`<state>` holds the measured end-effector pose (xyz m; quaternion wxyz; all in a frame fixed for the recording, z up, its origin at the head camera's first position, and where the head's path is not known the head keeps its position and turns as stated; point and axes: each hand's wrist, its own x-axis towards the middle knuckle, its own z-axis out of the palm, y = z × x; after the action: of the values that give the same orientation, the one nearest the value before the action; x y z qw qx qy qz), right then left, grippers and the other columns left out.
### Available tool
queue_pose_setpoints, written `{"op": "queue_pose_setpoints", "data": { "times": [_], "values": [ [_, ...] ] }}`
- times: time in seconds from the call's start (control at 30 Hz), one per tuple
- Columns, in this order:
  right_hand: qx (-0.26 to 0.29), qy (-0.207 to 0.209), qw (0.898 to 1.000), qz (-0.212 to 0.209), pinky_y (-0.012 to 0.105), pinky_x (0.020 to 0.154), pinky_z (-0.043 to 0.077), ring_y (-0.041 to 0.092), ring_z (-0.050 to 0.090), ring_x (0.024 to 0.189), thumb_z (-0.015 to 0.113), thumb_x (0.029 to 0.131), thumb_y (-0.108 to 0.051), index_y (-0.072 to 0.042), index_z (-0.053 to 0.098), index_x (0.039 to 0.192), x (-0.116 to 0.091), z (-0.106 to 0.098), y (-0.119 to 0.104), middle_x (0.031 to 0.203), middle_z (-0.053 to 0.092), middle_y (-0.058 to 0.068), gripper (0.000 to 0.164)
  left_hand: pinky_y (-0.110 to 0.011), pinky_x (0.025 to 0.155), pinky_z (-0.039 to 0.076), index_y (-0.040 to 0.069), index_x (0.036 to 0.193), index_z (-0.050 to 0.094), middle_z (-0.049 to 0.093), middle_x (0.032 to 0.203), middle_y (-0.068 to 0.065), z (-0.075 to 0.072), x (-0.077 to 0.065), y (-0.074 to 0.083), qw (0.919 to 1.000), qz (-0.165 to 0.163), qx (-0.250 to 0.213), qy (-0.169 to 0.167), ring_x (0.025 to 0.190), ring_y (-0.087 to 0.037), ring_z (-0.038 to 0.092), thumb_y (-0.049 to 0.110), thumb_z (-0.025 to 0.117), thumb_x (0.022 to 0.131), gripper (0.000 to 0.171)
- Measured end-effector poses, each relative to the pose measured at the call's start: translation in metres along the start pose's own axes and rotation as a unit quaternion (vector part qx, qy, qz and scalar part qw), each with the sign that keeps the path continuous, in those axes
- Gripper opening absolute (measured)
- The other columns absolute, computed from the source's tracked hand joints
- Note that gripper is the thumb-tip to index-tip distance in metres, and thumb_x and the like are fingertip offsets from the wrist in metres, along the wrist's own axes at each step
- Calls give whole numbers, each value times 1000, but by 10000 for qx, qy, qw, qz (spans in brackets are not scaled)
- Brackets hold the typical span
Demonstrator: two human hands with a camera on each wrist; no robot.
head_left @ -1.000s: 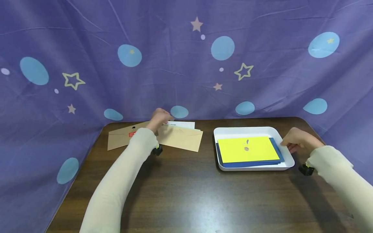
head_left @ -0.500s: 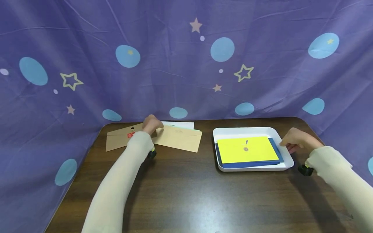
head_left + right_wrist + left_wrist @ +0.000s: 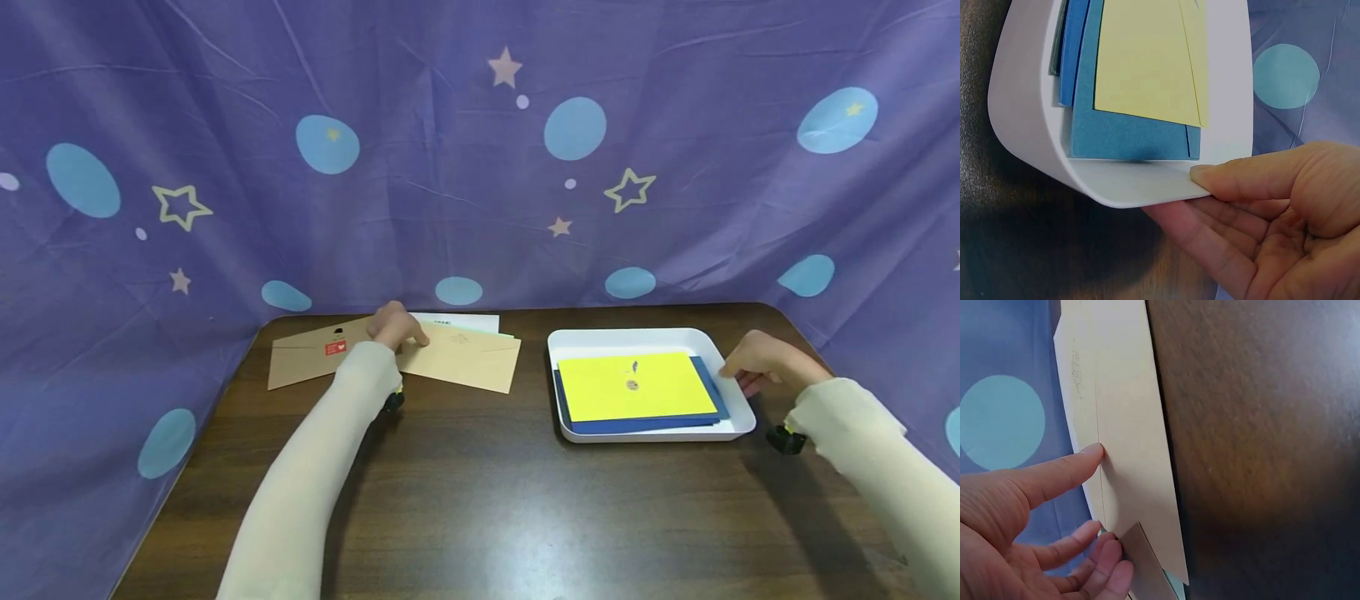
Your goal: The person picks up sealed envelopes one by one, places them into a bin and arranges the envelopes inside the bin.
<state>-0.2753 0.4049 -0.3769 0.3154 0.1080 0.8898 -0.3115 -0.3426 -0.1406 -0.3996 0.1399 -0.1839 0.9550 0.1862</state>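
My left hand (image 3: 393,327) is at the back left of the table, over the overlap of two brown envelopes. In the left wrist view its straight thumb touches the flap of the light tan envelope (image 3: 1132,425); the loosely bent fingers are at the corner of the darker brown envelope (image 3: 1147,559). That envelope bears a red sticker (image 3: 335,347) in the head view. My right hand (image 3: 1285,212) grips the end of the white tray (image 3: 1100,187), thumb inside the rim and fingers underneath. In the tray a yellow envelope (image 3: 637,387) lies on blue envelopes (image 3: 645,425).
Behind the tan envelope, a white envelope (image 3: 480,322) and a thin pale green edge stick out. The dark wooden table (image 3: 480,500) ends at a purple curtain (image 3: 450,167) with stars and blue spots.
My left hand has moved slightly left and down onto the envelopes, its thumb now stretched out over the tan one. My right hand and the tray stay in place.
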Motion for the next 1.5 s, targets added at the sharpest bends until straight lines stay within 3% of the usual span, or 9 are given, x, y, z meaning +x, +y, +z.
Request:
{"op": "queue_pose_setpoints", "data": {
  "times": [0.23,0.4,0.57,0.7,0.97,1.1,1.23,1.4,1.5],
  "values": [
    [11,44,10000,-79,29,62,61,14,62,61,65,91,-4,12,64,94,1,3,2,71,61,6,16,-25,52,45,-1,128,61,65,96,-11,7,2,8,9994,-287,189,-48,63,-16,56,38,90,76,71],
    [32,138,9999,-67,29,62,60,14,62,61,65,91,-4,12,65,94,-1,7,4,71,62,6,17,-23,49,39,-1,134,59,56,86,-6,9,3,9,9990,-345,273,-115,62,-13,48,41,90,76,78],
    [96,192,9997,-65,29,62,60,15,62,61,66,90,-4,13,66,95,-1,9,6,70,61,5,18,-22,47,31,-1,132,61,43,73,0,11,5,10,9990,-320,230,-194,57,-10,36,43,90,76,77],
    [183,146,9996,-172,30,62,61,15,61,61,66,90,-3,15,64,97,-1,8,7,71,60,6,20,-22,46,30,0,127,64,43,69,0,13,7,10,9990,-357,76,-245,54,-10,37,43,90,75,73],
    [195,120,9996,-181,30,62,61,16,61,63,65,90,-3,17,62,100,0,9,8,74,60,8,22,-22,49,35,-1,134,60,53,79,-4,11,1,10,9983,-472,-219,-261,59,-12,43,37,88,78,74],
    [187,122,9996,-165,31,63,61,16,61,64,65,90,-3,18,61,103,1,9,8,75,60,8,25,-23,51,41,-2,139,56,66,98,-11,11,-3,9,9977,-472,-417,-265,64,-14,51,35,87,79,77],
    [138,161,9997,-95,31,64,61,16,62,64,66,89,-4,16,64,101,3,9,9,74,61,8,23,-24,54,42,-3,142,53,68,116,-15,11,-7,7,9986,-295,-382,-200,69,-15,49,36,87,80,82],
    [64,220,9997,0,31,65,60,17,63,64,66,88,-4,15,67,100,4,8,8,73,62,7,23,-25,53,40,-4,142,53,68,119,-16,10,-8,8,9995,-156,-238,-122,69,-15,46,38,88,80,83],
    [32,206,9998,4,32,65,61,17,63,64,66,89,-5,16,66,102,3,7,7,74,63,7,24,-26,54,44,-5,141,54,68,120,-18,7,-9,6,9993,-51,-280,-244,70,-16,51,37,86,82,79]
  ]
}}
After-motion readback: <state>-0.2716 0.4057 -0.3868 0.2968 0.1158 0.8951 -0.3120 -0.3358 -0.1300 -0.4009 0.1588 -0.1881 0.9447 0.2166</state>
